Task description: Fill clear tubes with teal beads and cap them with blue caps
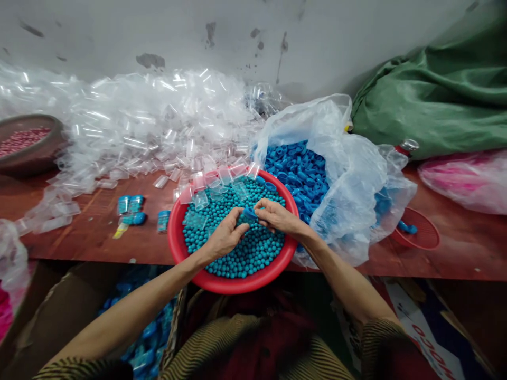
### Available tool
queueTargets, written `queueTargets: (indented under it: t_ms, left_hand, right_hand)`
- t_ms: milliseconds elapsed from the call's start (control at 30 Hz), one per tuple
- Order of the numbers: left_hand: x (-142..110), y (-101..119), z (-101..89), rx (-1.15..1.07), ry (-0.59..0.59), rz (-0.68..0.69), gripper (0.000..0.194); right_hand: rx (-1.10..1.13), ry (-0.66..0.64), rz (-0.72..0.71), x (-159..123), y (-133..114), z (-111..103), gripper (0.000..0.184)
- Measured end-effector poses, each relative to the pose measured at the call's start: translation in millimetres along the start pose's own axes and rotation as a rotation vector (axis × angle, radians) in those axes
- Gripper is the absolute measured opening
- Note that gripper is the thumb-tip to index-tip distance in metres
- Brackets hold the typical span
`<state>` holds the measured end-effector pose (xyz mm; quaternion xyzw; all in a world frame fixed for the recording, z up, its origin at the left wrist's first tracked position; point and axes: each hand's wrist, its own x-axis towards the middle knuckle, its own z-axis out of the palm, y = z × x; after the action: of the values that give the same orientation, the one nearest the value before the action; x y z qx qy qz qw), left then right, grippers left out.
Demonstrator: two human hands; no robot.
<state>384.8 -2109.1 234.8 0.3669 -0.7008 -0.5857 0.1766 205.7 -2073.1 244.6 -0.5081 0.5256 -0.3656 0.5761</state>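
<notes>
The left hand (227, 232) and right hand (274, 215) pinch a blue piece (250, 214) over a red basin (233, 285) at the table's (91, 237) front edge, seemingly capping, likely calling next for firm pressure.

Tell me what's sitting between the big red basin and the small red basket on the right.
In the head view, a see-through bag of blue plastic pieces lies between the basin and basket.

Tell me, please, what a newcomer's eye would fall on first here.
Likely the red basin of turquoise beads at the centre, where the left hand and right hand meet at a small blue piece. Behind, to the left, spreads a heap of clear plastic tubes; at right, a translucent bag holds blue plastic pieces.
</notes>
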Motion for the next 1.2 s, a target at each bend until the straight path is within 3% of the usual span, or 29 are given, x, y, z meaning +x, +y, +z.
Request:
queueTargets:
  t_ms: [167,333,433,667,833,967,1100,1200]
  left_hand:
    - [-5.0,3.2,0.4,-0.029,-0.01,-0.018,0.052]
    - [-7.1,3.5,-1.3,-0.066,-0.072,0.033,0.056]
    - [-7.5,4.1,-2.4,-0.08,-0.087,0.051,0.055]
    - [-6.8,4.6,3.1,-0.213,-0.035,0.01,0.039]
    - [-6.6,8.0,3.0,-0.262,0.024,-0.055,0.039]
    - [-9.3,10.3,-3.4,-0.297,-0.014,-0.095,0.043]
    - [-12.3,10.0,-7.1,-0.297,-0.027,-0.093,0.043]
    - [-13.5,9.2,-6.0,-0.221,-0.032,-0.059,0.038]
  right_hand:
    - [0.058,-0.143,0.06,-6.1,-5.2,-5.9,0.025]
    - [0.144,-0.322,0.114,-4.4,-4.7,-16.2,0.034]
    - [0.149,-0.341,0.134,-1.9,-4.0,-17.5,0.037]
    - [0.223,-0.265,0.091,-6.9,3.5,-1.5,0.037]
    - [0.215,-0.153,0.102,-9.0,1.1,12.1,0.037]
    - [0.209,-0.071,0.053,-10.9,-9.6,7.4,0.029]
    - [0.293,0.064,0.019,-12.9,-11.3,3.7,0.037]
    - [0.225,0.203,-0.035,-11.3,-4.8,10.8,0.041]
